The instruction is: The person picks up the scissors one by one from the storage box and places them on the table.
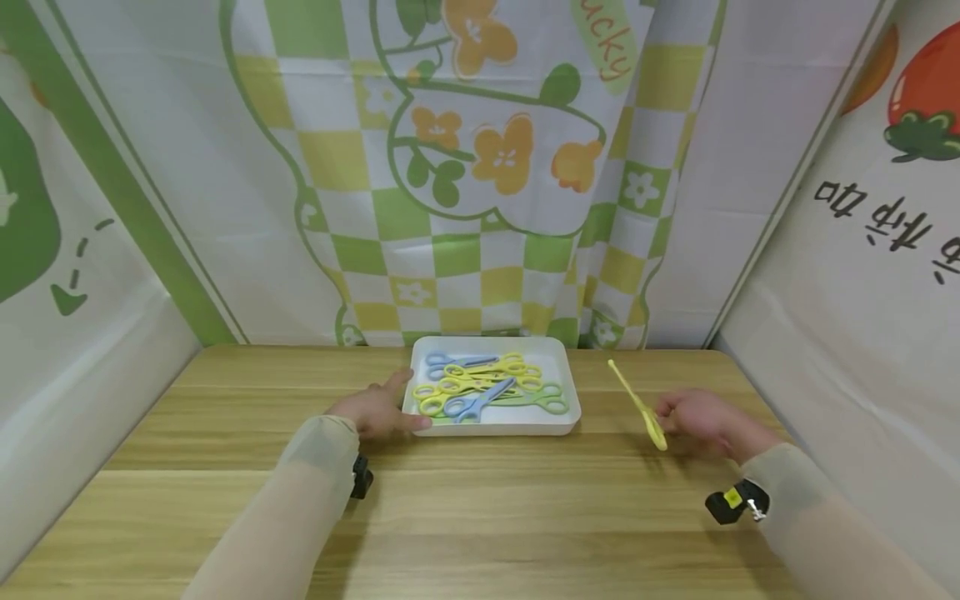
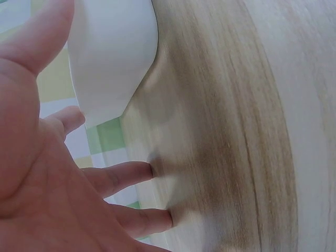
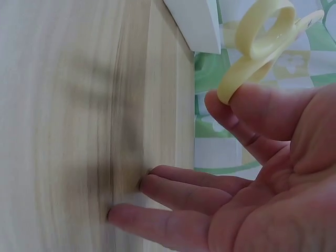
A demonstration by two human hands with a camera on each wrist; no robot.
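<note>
A white tray (image 1: 495,428) at the back of the table holds several pairs of scissors in blue, yellow and green, lying across one another; one blue pair (image 1: 480,400) rests on top at the front. My left hand (image 1: 378,408) is at the tray's left end, fingers spread, thumb and index finger along its wall (image 2: 113,58). To the tray's right, my right hand (image 1: 697,421) pinches a yellow pair of scissors (image 1: 641,408) by a handle loop (image 3: 231,84) between thumb and index finger. The other right fingers (image 3: 184,189) stretch out close over the table.
The wooden table (image 1: 480,517) ends at a patterned cloth (image 1: 480,267) behind the tray. Printed panels stand at left (image 1: 75,375) and right (image 1: 862,350). A small black wrist camera (image 1: 738,502) sits on the right wrist.
</note>
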